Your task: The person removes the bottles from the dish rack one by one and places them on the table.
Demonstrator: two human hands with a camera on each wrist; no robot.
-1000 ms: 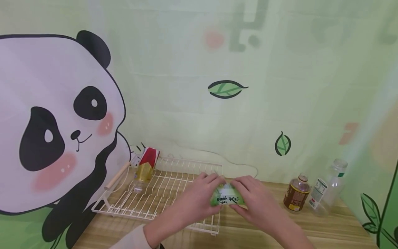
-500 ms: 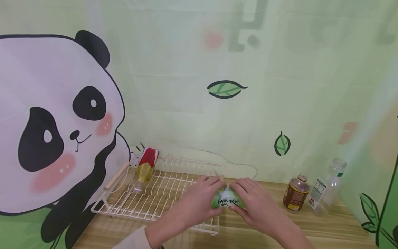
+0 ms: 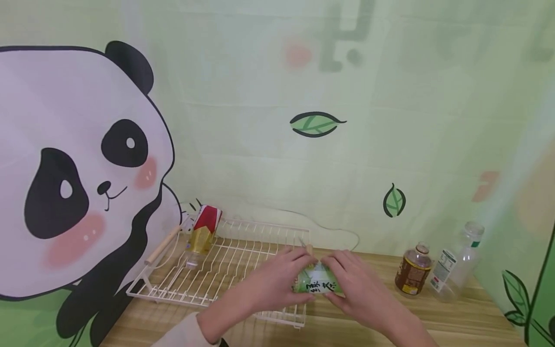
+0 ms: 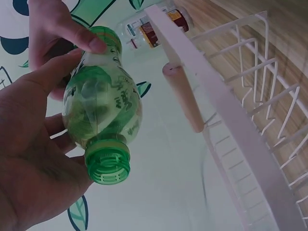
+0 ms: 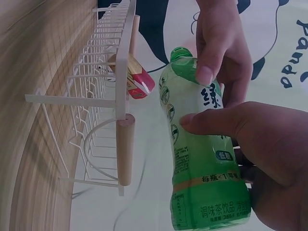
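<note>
Both hands hold a green tea bottle (image 3: 321,278) level above the table's front, near the rack's right end. My left hand (image 3: 275,278) grips its neck end, and my right hand (image 3: 364,291) grips the other end. In the left wrist view, the bottle's threaded green mouth (image 4: 108,166) points towards the camera and no cap shows on it. Seen from the right wrist, the bottle's green printed wrapper (image 5: 207,187) is on it, with the right thumb lying across the label. Part of the bottle is hidden behind the fingers.
A white wire rack (image 3: 234,267) with wooden handles stands on the wooden table (image 3: 368,325). A bottle with a red and gold wrapper (image 3: 204,231) leans at its left end. To the right stand a brown-labelled bottle (image 3: 413,271) and a clear bottle (image 3: 461,265).
Both hands and the bottle have sunk slightly. The bottle has turned a little between the hands, so its lettering sits differently. Rack and other bottles stay put.
</note>
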